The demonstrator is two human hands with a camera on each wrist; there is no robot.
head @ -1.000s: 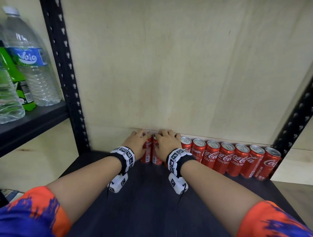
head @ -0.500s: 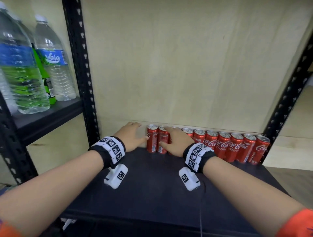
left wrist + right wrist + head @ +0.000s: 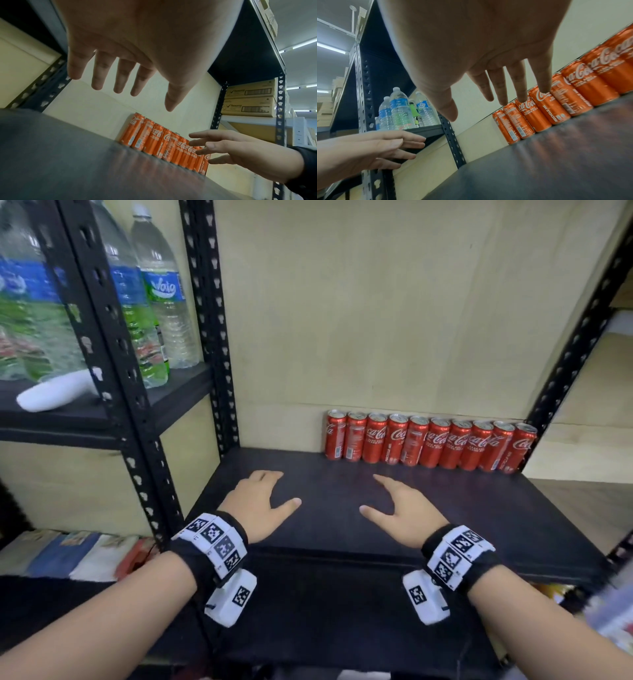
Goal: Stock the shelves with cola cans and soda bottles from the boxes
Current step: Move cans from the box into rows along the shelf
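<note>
Several red cola cans (image 3: 428, 445) stand upright in one row against the back wall of the black shelf (image 3: 342, 529), filling its right part. The row shows in the left wrist view as cola cans (image 3: 164, 143) and in the right wrist view as cola cans (image 3: 556, 102). My left hand (image 3: 263, 501) hovers over the shelf's front left, fingers straight and spread, holding nothing. My right hand (image 3: 397, 508) hovers over the front middle, also spread and empty. Both hands are well short of the cans. From the wrists, my left hand (image 3: 120, 83) and right hand (image 3: 496, 97) show bare palms.
Water bottles (image 3: 164, 299) and a green soda bottle (image 3: 144, 337) stand on a higher shelf to the left, behind a black perforated upright (image 3: 209, 320). A white object (image 3: 54, 392) lies there. Cardboard boxes (image 3: 248, 98) sit on a neighbouring rack. Another upright (image 3: 575, 344) bounds the right.
Both hands let go of the two leftmost cans and drew back toward the shelf's front edge, fingers spreading. The view pulled back, and the can row stands untouched.
</note>
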